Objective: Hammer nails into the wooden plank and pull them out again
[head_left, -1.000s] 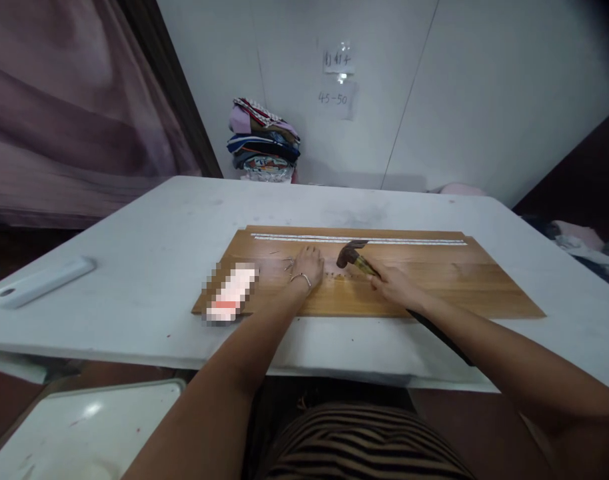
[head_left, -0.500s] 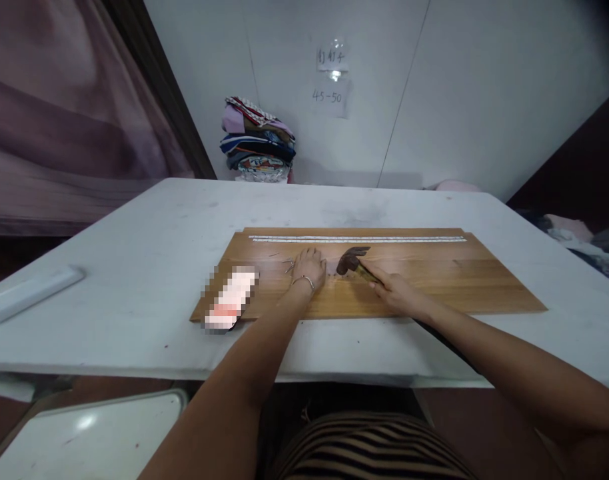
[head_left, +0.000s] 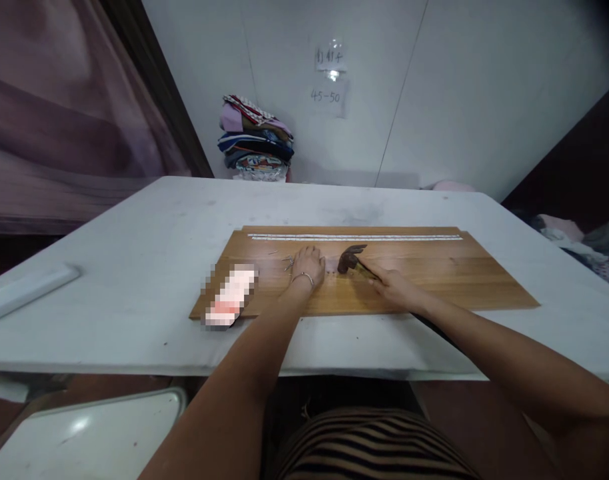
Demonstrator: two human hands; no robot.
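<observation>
My left hand (head_left: 308, 265) lies flat on the wooden board (head_left: 434, 273), fingers stretched forward and holding nothing. Just left of it are several loose nails (head_left: 289, 263), partly hidden by the hand. My right hand (head_left: 392, 288) is wrapped round the handle of a claw hammer (head_left: 352, 259). The hammer's head is low over the middle of the board, right of my left hand, with its claw pointing away to the right. Small dark marks or nail heads (head_left: 330, 273) dot the wood between hand and hammer; they are too small to tell apart.
A pixelated phone-like object (head_left: 233, 293) rests on the board's left end. Two white measuring strips (head_left: 354, 237) run along the far edge. The board lies on a white table (head_left: 134, 267), with a long white object (head_left: 32, 290) at its left. Folded clothes (head_left: 257, 140) are stacked behind.
The hammer's head has come down slightly toward the board and looks sharper. My left hand stays in place on the wood. The whole view has shifted a little.
</observation>
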